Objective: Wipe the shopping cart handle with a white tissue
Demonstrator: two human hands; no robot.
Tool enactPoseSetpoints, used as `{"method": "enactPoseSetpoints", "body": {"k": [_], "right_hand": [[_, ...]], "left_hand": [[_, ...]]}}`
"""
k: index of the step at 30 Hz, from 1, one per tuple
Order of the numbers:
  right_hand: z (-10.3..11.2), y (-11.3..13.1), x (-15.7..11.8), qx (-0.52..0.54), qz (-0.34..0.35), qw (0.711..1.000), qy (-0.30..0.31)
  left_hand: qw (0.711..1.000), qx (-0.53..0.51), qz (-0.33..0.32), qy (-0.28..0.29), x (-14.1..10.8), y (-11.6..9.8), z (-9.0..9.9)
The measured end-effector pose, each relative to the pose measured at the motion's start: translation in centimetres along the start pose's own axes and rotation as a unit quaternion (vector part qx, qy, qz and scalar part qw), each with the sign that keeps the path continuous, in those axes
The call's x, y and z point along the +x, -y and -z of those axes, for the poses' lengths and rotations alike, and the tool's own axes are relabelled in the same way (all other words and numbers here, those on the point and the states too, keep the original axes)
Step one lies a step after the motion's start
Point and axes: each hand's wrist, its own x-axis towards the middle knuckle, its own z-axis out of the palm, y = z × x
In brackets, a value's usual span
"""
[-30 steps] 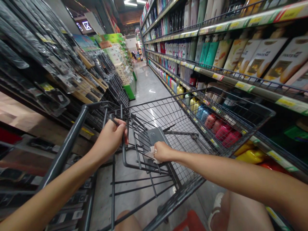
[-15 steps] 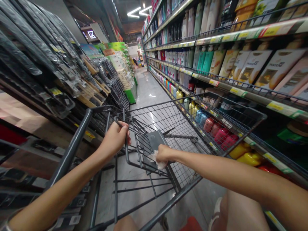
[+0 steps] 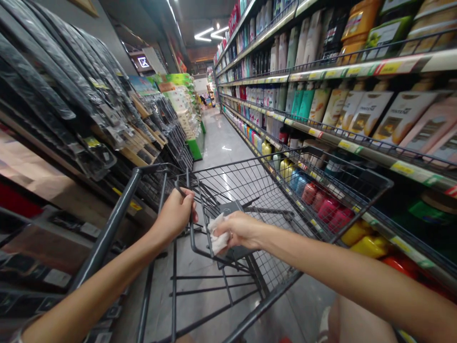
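Observation:
A dark metal shopping cart (image 3: 246, 164) stands in front of me, seen from its handle end. My left hand (image 3: 177, 209) is wrapped round a bar of the cart's fold-down inner rack (image 3: 194, 243). In my right hand (image 3: 237, 229) is a crumpled white tissue (image 3: 218, 233), pinched between the fingers close to the rack's wires. Behind the right hand, partly covered by it, a flat dark grey panel (image 3: 232, 206) with a faint round mark shows inside the cart.
Shelves of shampoo bottles (image 3: 367, 112) run along the right, with coloured bottles (image 3: 309, 193) on the lowest level beside the cart. Packaged pans (image 3: 85, 105) hang on the left. A tiled aisle (image 3: 217, 133) leads ahead past a green display (image 3: 194, 145).
My right hand has moved left and turned, bringing the tissue nearer the rack's bars and further into view. My left hand keeps its grip on the bar. The whole view has tilted slightly upward.

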Motion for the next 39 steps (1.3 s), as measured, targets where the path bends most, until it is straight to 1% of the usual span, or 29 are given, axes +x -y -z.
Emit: {"method": "enactPoseSetpoints", "body": {"k": [1,3,5,6,8,9,10,11,14,16,18,21,24,27,31,35,39], "right_hand": [[-0.2,0.5,-0.2,-0.001,0.016,1.000,0.005],[-0.2,1.2,0.1,-0.017,0.059,0.998,-0.005],[0.0,1.7,1.1,-0.029,0.129,0.991,-0.037],[0.2,1.8,1.9,-0.035,0.174,0.982,-0.064],[0.6,1.7,3.7,-0.076,0.261,0.953,-0.134],[0.7,1.5,4.7,-0.116,0.291,0.935,-0.165],[0.8,1.1,5.6,-0.166,0.306,0.919,-0.183],[0.9,0.7,6.5,-0.222,0.309,0.905,-0.189],[1.1,-1.0,8.4,-0.367,0.286,0.865,-0.187],[1.4,-2.3,9.2,-0.422,0.266,0.844,-0.198],[2.0,-3.5,9.6,-0.454,0.236,0.835,-0.202],[3.1,-5.0,10.1,-0.475,0.190,0.838,-0.190],[3.9,-5.9,10.3,-0.483,0.167,0.838,-0.193],[4.0,-6.2,10.1,-0.492,0.145,0.834,-0.203],[3.7,-5.9,9.5,-0.487,0.116,0.836,-0.223],[3.3,-5.5,9.1,-0.451,0.096,0.853,-0.243],[2.8,-4.9,9.1,-0.383,0.086,0.887,-0.244]], "left_hand": [[1.000,0.000,0.001,0.000,0.0,0.0,0.0],[1.000,0.000,0.002,-0.001,0.1,0.1,0.0],[1.000,-0.003,-0.001,-0.001,0.1,0.1,0.0],[1.000,-0.007,-0.003,-0.001,0.1,0.2,-0.1],[1.000,-0.015,-0.004,-0.002,0.2,0.3,-0.1],[1.000,-0.020,-0.004,-0.001,0.2,0.4,-0.2],[1.000,-0.023,-0.002,0.000,0.2,0.4,-0.2],[1.000,-0.025,0.000,0.000,0.2,0.4,-0.2],[1.000,-0.022,0.012,-0.008,0.2,0.5,-0.3],[1.000,-0.011,0.019,-0.014,0.1,0.5,-0.3],[1.000,-0.002,0.025,-0.015,-0.1,0.3,-0.3],[0.999,0.003,0.035,-0.013,-0.4,-0.1,-0.3],[0.999,0.007,0.047,-0.014,-0.5,-0.5,-0.3],[0.999,0.009,0.049,-0.020,-0.5,-0.7,-0.3],[0.999,0.019,0.041,-0.020,-0.5,-0.6,-0.2],[0.999,0.021,0.033,-0.013,-0.6,-0.5,-0.1],[0.999,0.029,0.034,-0.016,-0.7,-0.5,-0.2]]}}
